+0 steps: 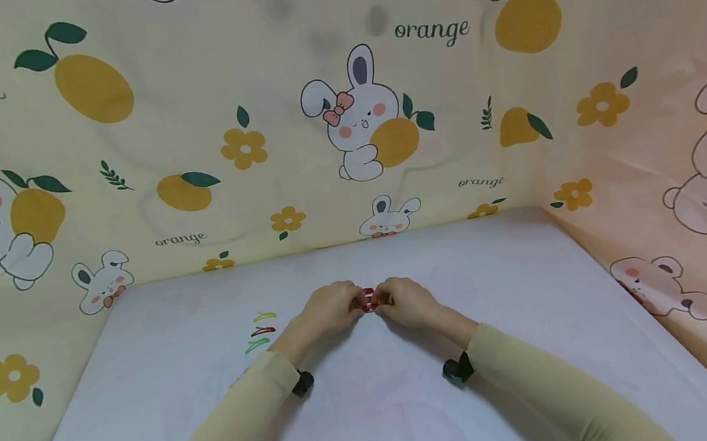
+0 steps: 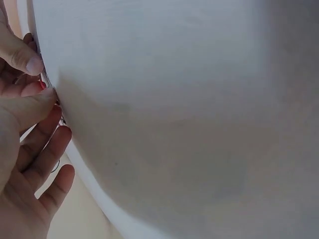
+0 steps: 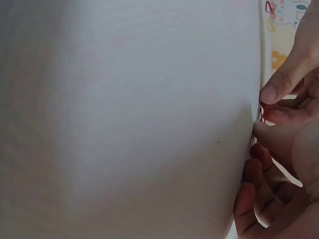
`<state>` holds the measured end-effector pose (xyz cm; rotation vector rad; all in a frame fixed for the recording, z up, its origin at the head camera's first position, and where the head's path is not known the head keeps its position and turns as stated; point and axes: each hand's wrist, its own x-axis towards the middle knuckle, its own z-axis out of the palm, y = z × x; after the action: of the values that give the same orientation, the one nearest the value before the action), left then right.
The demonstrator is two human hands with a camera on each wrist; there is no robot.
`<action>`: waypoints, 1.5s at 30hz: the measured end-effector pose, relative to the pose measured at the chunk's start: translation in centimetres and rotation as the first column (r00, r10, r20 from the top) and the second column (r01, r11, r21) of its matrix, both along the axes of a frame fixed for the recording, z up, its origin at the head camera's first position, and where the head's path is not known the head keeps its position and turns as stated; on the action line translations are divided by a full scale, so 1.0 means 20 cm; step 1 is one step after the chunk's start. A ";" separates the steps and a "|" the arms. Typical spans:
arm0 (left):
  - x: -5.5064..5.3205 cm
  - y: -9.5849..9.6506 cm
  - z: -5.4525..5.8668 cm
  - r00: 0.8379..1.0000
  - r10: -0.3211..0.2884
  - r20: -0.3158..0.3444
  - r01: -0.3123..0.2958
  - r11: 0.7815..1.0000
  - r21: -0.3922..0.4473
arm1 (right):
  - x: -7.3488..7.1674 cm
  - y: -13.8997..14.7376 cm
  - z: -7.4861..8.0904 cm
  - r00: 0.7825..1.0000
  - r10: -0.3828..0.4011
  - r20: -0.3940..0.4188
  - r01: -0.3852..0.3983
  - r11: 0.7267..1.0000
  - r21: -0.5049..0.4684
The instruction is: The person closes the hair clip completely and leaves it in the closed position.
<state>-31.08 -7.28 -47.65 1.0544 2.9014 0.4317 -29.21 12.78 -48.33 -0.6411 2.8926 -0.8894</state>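
Both hands meet over the far middle of the white table. My left hand (image 1: 332,307) pinches the left side of a small red object (image 1: 369,298) with pale stripes across it. From the other side, my right hand (image 1: 407,302) pinches it between thumb and fingers. In the left wrist view a bit of red (image 2: 42,85) shows between the two thumbs. A thin red edge (image 3: 264,112) appears between the fingertips in the right wrist view. Fingers cover most of the object, so I cannot tell its kind.
Left of the hands lie three small thin looped pieces in a column: yellow (image 1: 264,315), dark red (image 1: 263,330) and green (image 1: 257,344). The white table (image 1: 384,416) ends at a patterned cloth (image 1: 272,56) behind and at both sides. Dark wrist cameras sit under both sleeves.
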 end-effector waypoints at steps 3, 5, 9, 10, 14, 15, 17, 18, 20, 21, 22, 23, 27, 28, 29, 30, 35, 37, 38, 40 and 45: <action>0.00 0.00 0.00 1.000 0.004 -0.003 -0.004 1.000 0.001 | 0.00 0.00 0.00 1.000 -0.002 -0.001 0.002 1.000 0.007; 0.01 0.00 0.00 1.000 0.005 -0.002 -0.005 1.000 0.006 | 0.00 0.00 -0.01 1.000 -0.006 0.004 0.006 1.000 0.011; 0.01 0.00 0.00 1.000 0.009 -0.001 -0.009 1.000 0.011 | -0.01 0.00 -0.01 1.000 -0.011 0.020 0.011 1.000 0.016; 0.01 0.00 0.00 1.000 0.010 0.000 -0.010 1.000 0.013 | -0.01 0.00 -0.01 1.000 -0.012 0.020 0.011 1.000 0.017; 0.01 0.00 0.00 1.000 0.010 0.003 -0.011 1.000 0.024 | -0.01 0.00 -0.01 1.000 -0.009 0.023 0.009 1.000 0.013; 0.01 0.00 0.00 1.000 0.012 0.002 -0.012 1.000 0.022 | -0.01 0.00 -0.01 1.000 -0.009 0.023 0.009 1.000 0.011; 0.01 0.00 0.00 1.000 0.013 0.001 -0.013 1.000 0.025 | -0.01 0.00 -0.01 1.000 -0.008 0.024 0.008 1.000 0.010; 0.01 0.00 0.00 1.000 0.015 0.000 -0.015 1.000 0.023 | -0.01 0.00 -0.01 1.000 -0.007 0.024 0.007 1.000 0.009; 0.02 0.00 0.01 1.000 0.020 0.003 -0.020 1.000 0.023 | -0.01 0.00 -0.02 1.000 -0.006 0.021 0.006 1.000 0.012; 0.02 0.00 0.01 1.000 0.022 0.006 -0.022 1.000 0.022 | -0.01 0.00 -0.02 1.000 -0.006 0.020 0.006 1.000 0.011; 0.02 0.00 0.01 1.000 0.022 0.010 -0.023 0.999 0.027 | -0.01 0.00 -0.02 1.000 -0.004 0.018 0.004 1.000 0.010; 0.02 0.00 0.01 1.000 0.023 0.015 -0.023 0.999 0.030 | -0.01 0.01 -0.02 1.000 -0.003 0.015 0.003 1.000 0.007; 0.03 -0.01 0.00 0.999 0.022 0.029 -0.023 0.999 0.046 | 0.00 0.01 -0.02 1.000 0.000 0.023 0.000 1.000 -0.016; 0.03 -0.01 0.00 0.999 0.024 0.030 -0.025 0.998 0.050 | 0.01 0.01 -0.01 1.000 0.000 0.028 0.001 1.000 -0.025; 0.03 -0.02 0.00 0.999 0.025 0.035 -0.027 0.998 0.053 | 0.01 0.02 -0.01 0.999 -0.001 0.035 0.003 0.999 -0.033; 0.04 -0.03 -0.01 0.999 0.027 0.035 -0.029 0.998 0.056 | 0.02 0.02 -0.01 0.999 -0.004 0.043 0.006 0.999 -0.044; 0.06 -0.06 -0.01 0.998 0.034 0.044 -0.038 0.996 0.082 | 0.04 0.02 -0.01 0.996 -0.026 0.083 0.036 0.992 -0.120; 0.07 -0.08 -0.01 0.998 0.040 0.046 -0.045 0.994 0.102 | 0.05 0.02 -0.01 0.994 -0.040 0.099 0.056 0.985 -0.161; 0.07 -0.09 0.00 0.998 0.049 0.049 -0.055 0.992 0.114 | 0.05 0.02 0.00 0.994 -0.047 0.100 0.065 0.981 -0.182; 0.08 -0.11 0.01 0.997 0.061 0.046 -0.067 0.988 0.139 | 0.06 0.02 0.00 0.993 -0.062 0.098 0.083 0.971 -0.225; 0.10 -0.16 0.04 0.997 0.081 0.007 -0.080 0.973 0.215 | 0.10 0.01 0.02 0.992 -0.096 0.076 0.116 0.938 -0.327</action>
<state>-29.02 -10.46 -46.78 0.9603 2.9585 0.7638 -27.18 12.92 -47.86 -0.4676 2.7693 -1.4029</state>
